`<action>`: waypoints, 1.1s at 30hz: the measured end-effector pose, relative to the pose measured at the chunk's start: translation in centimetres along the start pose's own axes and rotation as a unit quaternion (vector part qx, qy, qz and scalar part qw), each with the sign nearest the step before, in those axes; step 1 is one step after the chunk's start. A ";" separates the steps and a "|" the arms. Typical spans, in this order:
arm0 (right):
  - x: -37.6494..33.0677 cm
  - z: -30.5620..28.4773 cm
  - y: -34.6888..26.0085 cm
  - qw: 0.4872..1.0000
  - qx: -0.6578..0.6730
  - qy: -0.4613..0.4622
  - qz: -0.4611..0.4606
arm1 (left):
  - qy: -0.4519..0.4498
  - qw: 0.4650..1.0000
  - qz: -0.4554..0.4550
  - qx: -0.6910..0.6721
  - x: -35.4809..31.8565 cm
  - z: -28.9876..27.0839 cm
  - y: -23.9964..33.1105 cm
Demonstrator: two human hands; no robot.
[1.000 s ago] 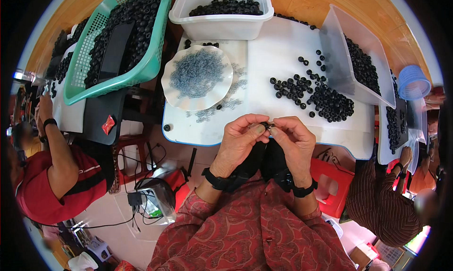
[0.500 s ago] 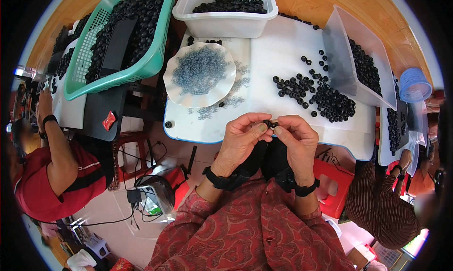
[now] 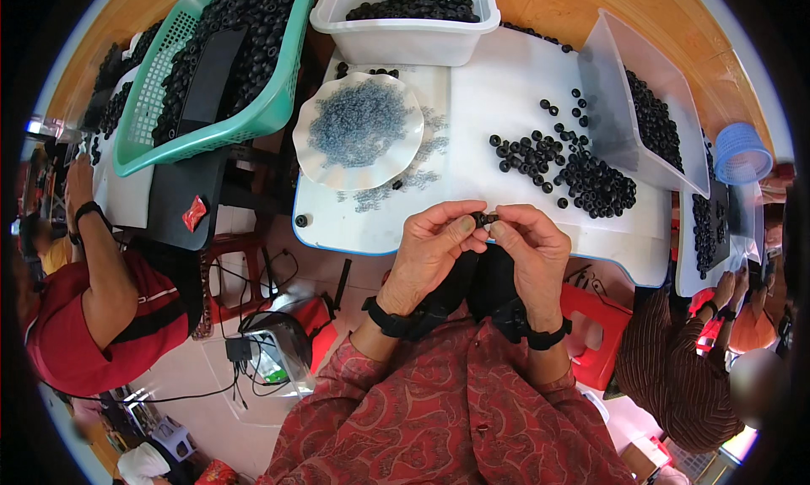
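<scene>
Far left of the scalloped white plate (image 3: 346, 181), I see a co-worker in a red shirt (image 3: 110, 325). Between them lies a small crumpled red packet (image 3: 194, 213), any lettering on it too small for me to read. The mint-green perforated plastic basket (image 3: 202, 150), just left of the plate, holds many glossy black rounded pieces (image 3: 257, 46) and a flat black rectangular slab (image 3: 208, 80). The plate itself carries a heap of tiny translucent blue-grey bits (image 3: 359, 124), some spilled beside its right edge. Behind the plate stands a white rectangular plastic tub (image 3: 405, 43) of black pieces.

To the plate's near right, I have the left hand (image 3: 434, 253) reaching up from the lower edge, black band at the wrist, thumb and forefinger pinching a small dark round piece (image 3: 483, 219). The right hand (image 3: 531, 249), further right, angles inward to meet it, thumb and forefinger closed on the same piece from the other side, remaining fingers curled. Right of the plate, loose black round beads (image 3: 603, 184) lie scattered before a tilted translucent plastic bin (image 3: 603, 135).
</scene>
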State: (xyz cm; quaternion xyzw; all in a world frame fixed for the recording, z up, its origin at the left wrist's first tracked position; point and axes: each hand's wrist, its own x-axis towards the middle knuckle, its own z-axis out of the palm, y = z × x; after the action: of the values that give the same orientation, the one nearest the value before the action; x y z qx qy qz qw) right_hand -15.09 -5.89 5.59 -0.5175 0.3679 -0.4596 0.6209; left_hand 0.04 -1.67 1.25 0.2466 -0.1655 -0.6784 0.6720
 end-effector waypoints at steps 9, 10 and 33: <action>0.1 0.4 -0.2 1.000 -0.017 -0.011 -0.021 | 0.005 1.000 0.006 -0.003 0.1 -0.1 0.1; 0.1 0.4 -0.1 1.000 -0.020 -0.011 -0.021 | 0.005 1.000 0.007 -0.003 0.0 -0.1 0.1; 0.2 0.9 0.0 0.991 -0.112 -0.019 -0.071 | 0.002 0.999 0.028 0.027 0.0 -0.2 0.4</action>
State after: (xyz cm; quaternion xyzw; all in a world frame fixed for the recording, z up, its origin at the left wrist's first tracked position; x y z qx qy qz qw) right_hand -14.23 -5.79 5.75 -0.6172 0.3681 -0.4484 0.5315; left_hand 0.49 -1.66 1.28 0.2616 -0.1894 -0.6544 0.6837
